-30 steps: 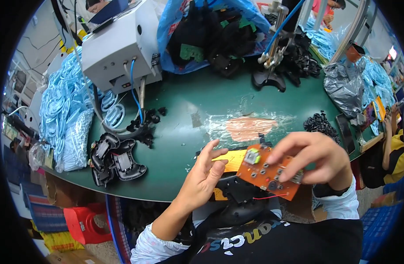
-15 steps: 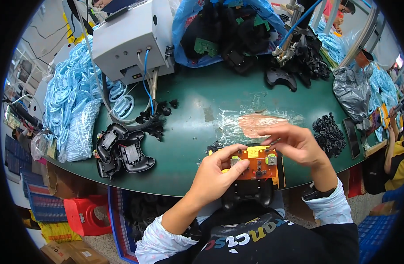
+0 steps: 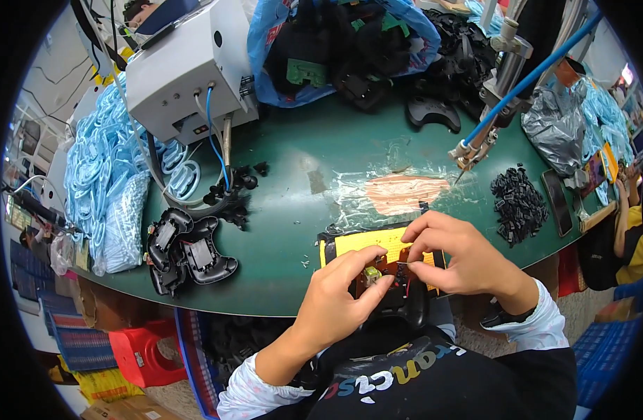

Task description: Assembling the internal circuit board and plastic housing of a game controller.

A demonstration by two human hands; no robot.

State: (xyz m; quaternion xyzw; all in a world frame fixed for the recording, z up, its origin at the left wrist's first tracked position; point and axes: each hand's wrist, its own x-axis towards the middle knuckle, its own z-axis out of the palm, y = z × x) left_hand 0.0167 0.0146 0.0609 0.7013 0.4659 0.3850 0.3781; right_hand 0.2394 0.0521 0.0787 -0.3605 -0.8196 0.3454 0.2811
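in head view, pinching the left end of a small orange-red circuit board (image 3: 391, 268) with the bare left hand (image 3: 330, 292); bunching the bare right hand (image 3: 456, 257) narrowly at the board's right part, unable to tell if gripping it. holding the board over a curved black plastic shell (image 3: 414, 308), by a ribbed yellow pad (image 3: 355, 242) at the green tabletop's (image 3: 286, 210) edge.

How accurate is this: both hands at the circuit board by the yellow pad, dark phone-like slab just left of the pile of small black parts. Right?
Not quite: the dark phone-like slab lies just right of the pile of small black parts, as the head view shows. The rest stands: left hand and right hand are at the circuit board by the yellow pad.
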